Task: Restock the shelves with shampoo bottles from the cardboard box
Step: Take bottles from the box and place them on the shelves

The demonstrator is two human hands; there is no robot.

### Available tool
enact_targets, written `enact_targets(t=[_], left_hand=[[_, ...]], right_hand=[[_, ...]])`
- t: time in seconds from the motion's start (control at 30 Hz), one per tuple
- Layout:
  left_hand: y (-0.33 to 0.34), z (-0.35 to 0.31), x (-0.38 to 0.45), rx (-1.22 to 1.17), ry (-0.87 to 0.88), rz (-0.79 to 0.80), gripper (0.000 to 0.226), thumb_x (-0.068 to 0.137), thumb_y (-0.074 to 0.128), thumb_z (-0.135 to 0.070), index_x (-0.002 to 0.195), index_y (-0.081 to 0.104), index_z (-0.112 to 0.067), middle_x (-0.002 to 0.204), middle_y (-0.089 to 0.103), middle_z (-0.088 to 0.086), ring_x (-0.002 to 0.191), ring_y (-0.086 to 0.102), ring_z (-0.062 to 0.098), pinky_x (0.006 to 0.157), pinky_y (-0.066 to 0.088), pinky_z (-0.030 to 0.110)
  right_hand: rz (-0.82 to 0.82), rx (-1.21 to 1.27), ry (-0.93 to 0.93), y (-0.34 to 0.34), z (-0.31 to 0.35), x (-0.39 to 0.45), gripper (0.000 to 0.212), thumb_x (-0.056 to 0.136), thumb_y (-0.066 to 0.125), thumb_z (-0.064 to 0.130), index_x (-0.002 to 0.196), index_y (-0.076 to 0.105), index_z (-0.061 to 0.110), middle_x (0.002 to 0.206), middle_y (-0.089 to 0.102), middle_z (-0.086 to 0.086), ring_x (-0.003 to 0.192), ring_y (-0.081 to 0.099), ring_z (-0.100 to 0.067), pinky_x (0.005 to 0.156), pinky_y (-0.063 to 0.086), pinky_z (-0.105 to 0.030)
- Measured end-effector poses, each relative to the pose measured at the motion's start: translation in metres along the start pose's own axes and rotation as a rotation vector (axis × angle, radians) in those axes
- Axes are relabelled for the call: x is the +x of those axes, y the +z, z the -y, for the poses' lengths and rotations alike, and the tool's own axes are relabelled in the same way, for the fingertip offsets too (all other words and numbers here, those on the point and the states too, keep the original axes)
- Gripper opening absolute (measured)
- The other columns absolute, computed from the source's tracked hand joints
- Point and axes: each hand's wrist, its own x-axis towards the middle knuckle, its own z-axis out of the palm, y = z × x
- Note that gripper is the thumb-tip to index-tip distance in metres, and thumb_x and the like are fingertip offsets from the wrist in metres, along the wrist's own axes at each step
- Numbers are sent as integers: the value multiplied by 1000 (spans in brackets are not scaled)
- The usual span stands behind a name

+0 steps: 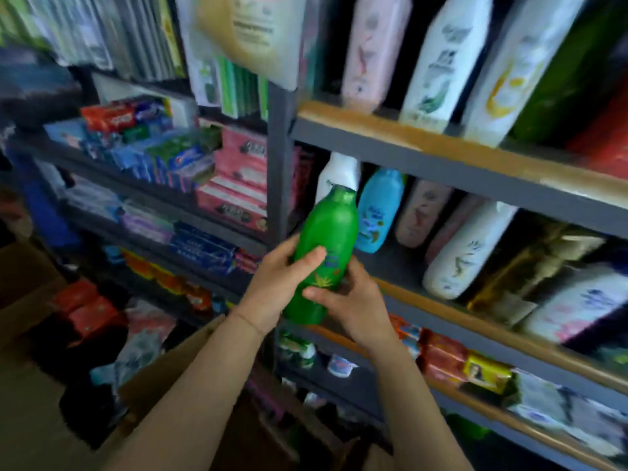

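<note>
From the head view, I hold a green bottle (pixel 326 246) in both hands, cap end up and leaning a little to the right, in front of the middle shelf (pixel 475 314). My left hand (pixel 277 283) wraps the bottle's left side, thumb lying across the label — that grip is closed on the bottle. My right hand (pixel 350 300) cups the lower right part, thumb pressed on the front near the base, fingers curled behind; it grips the same bottle. So the bottle sits between my two hands, its lower half covered by them, its upper half free above them.

The bottle's cap overlaps a white bottle (pixel 339 171) standing at the left end of the middle shelf. Just right of that stands a blue bottle (pixel 379 212), then a pink bottle (pixel 421 212) and more white ones, all leaning in the wide-angle picture. I cannot tell whether the green bottle touches the shelf edge.

Below my forearms lies the cardboard box (pixel 190 365), its flap open — its inside is too dark to read. Left of the post (pixel 280 164), the shelves carry toothpaste cartons (pixel 159 154), blurred.
</note>
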Motion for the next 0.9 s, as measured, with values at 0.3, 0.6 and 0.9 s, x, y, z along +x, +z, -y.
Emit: enact_targets(t=[0.3,0.6,0.9], left_hand=[[57,-2,56,312,137,123,30,93,66,-27,114,63,-47,111,73,-14,104,67,6,90,54,29],[58,39,86,364,2,38,27,85,59,-47,107,57,-62,111,67,-4,105,66,15,98,53,46],[73,47,108,382,22,-9,22,96,63,-21,111,54,-35,101,64,-18,92,62,-10,83,48,13]], right_hand=[[-416,-247,-74,-64,-5,41,50,73,86,36,112,56,25,100,68,9,89,64,-9,74,52,-30],[-320,-445,50,-58,-44,77,61,79,79,40,124,47,14,112,61,-3,95,63,-22,69,49,-34],[-348,-548,79,-54,-44,92,68,84,76,22,134,35,4,130,44,-15,102,58,-36,71,47,-36]])
